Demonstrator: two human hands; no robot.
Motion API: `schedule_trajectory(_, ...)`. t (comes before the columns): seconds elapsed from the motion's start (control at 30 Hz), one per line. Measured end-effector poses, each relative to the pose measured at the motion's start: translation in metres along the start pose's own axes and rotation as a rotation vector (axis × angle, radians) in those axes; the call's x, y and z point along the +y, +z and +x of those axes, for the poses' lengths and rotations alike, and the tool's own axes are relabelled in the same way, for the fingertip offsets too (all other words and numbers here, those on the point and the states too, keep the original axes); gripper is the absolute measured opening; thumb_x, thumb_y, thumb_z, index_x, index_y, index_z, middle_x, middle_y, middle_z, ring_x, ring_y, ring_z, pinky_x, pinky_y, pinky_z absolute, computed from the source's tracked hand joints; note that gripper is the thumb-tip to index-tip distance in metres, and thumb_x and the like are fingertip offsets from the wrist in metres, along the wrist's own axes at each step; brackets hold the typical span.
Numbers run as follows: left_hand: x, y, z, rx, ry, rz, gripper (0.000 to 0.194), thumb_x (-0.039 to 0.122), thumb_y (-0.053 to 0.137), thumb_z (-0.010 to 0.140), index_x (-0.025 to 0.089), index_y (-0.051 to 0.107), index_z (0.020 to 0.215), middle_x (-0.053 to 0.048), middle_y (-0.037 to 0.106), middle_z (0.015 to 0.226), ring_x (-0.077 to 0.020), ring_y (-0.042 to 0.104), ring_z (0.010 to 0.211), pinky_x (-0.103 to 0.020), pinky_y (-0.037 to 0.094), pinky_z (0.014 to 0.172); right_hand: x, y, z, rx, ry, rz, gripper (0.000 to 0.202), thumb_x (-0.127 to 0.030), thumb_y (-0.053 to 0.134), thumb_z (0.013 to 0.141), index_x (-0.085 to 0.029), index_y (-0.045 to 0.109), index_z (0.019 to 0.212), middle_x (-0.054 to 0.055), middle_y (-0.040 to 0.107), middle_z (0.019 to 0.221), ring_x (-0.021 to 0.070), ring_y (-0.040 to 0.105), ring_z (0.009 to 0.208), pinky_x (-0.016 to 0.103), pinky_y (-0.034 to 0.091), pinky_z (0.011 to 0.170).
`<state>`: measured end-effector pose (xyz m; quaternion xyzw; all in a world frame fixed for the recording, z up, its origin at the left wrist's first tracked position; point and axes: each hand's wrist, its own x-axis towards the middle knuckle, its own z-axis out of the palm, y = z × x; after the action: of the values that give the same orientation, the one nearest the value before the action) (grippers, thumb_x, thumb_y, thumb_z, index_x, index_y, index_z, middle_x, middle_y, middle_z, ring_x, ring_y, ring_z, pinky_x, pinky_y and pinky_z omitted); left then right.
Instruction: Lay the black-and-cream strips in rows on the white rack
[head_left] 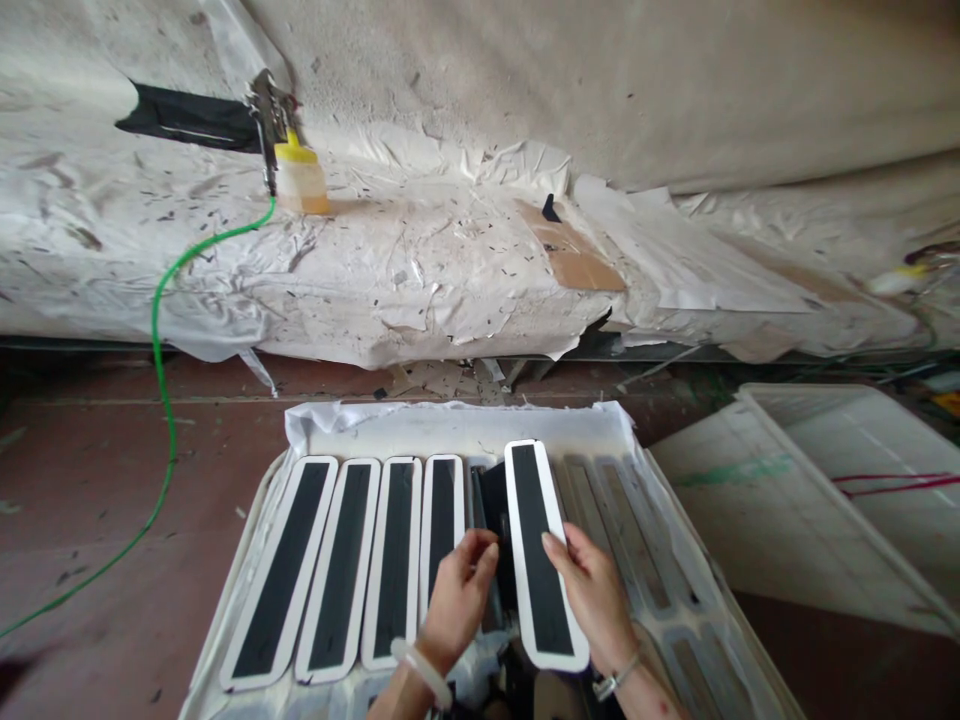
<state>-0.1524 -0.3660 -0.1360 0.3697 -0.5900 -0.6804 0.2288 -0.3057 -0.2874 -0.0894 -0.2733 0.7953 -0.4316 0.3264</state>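
A long white-framed panel with a black centre (pixel 541 560) is gripped at its right edge by my right hand (pixel 595 590), thumb on top. My left hand (pixel 463 592) is closed in a pinch just left of that panel; what its fingertips hold, if anything, is too small to make out. Several similar panels (pixel 334 570) lie side by side to the left on a cloth-lined tray (pixel 457 418). Dark material (pixel 493 500) shows between the fourth lying panel and the held one.
A spray gun with a yellow-lidded cup (pixel 300 175) rests on the paper-covered bench (pixel 420 250), its green hose (pixel 161 370) trailing to the floor. Brown cardboard (pixel 581 265) lies on the bench. A large white bin (pixel 840 500) stands to the right of the tray.
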Motion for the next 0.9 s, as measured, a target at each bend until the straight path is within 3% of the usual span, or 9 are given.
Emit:
schedule_trajectory(0.1,-0.019,-0.023,0.003,0.07,0.103,0.145,0.033,0.035,0.055,0.085,0.018,0.058,0.113,-0.016,0.061,0.118,-0.0315,0.053,0.117,-0.053,0.037,0.105,0.011,-0.001,0.003,0.038,-0.02,-0.054,0.045,-0.064,0.059,0.075,-0.02,0.058,0.075,0.0,0.055,0.062,0.0206,0.055,0.067,0.027,0.043,0.061)
schedule_trajectory(0.17,-0.029,-0.033,0.005,0.036,0.197,0.261,0.037,0.028,0.056,0.084,0.019,0.058,0.12,-0.014,0.059,0.127,-0.0314,0.047,0.127,-0.054,0.032,0.111,0.02,0.001,0.003,0.045,-0.029,-0.092,0.043,-0.063,0.056,0.078,-0.02,0.058,0.076,-0.001,0.053,0.06,0.02,0.054,0.065,0.027,0.041,0.06)
schedule_trajectory(0.3,-0.038,-0.039,0.012,-0.013,0.415,0.623,0.043,0.018,0.048,0.088,0.02,0.05,0.131,-0.011,0.058,0.132,-0.0265,0.048,0.129,-0.05,0.041,0.108,0.038,0.022,0.011,0.036,-0.059,-0.132,0.041,-0.06,0.051,0.082,-0.021,0.055,0.075,-0.001,0.052,0.064,0.0177,0.049,0.063,0.027,0.038,0.06)
schedule_trajectory(0.5,-0.036,-0.044,0.026,0.006,0.449,0.728,0.047,0.016,0.044,0.091,0.021,0.045,0.137,-0.011,0.056,0.135,-0.0259,0.05,0.127,-0.05,0.044,0.105,0.064,0.058,0.035,-0.03,-0.032,-0.109,0.037,-0.055,0.057,0.076,-0.02,0.05,0.065,-0.004,0.045,0.059,0.0139,0.042,0.058,0.025,0.034,0.057)
schedule_trajectory(0.7,-0.047,-0.045,0.039,-0.028,0.539,1.066,0.053,0.023,0.051,0.091,0.02,0.041,0.143,-0.009,0.042,0.15,-0.0279,0.038,0.138,-0.052,0.041,0.107,0.079,0.053,0.043,-0.192,0.018,-0.065,0.033,-0.049,0.063,0.072,-0.018,0.055,0.063,-0.004,0.051,0.057,0.0139,0.048,0.06,0.024,0.038,0.057)
schedule_trajectory(0.9,-0.059,-0.047,0.045,-0.037,0.633,1.21,0.059,0.028,0.049,0.093,0.017,0.032,0.148,-0.009,0.032,0.154,-0.0276,0.027,0.143,-0.05,0.033,0.113,0.085,0.054,0.049,-0.239,0.065,-0.043,0.034,-0.049,0.064,0.071,-0.017,0.058,0.065,-0.004,0.053,0.056,0.014,0.05,0.057,0.024,0.039,0.054)
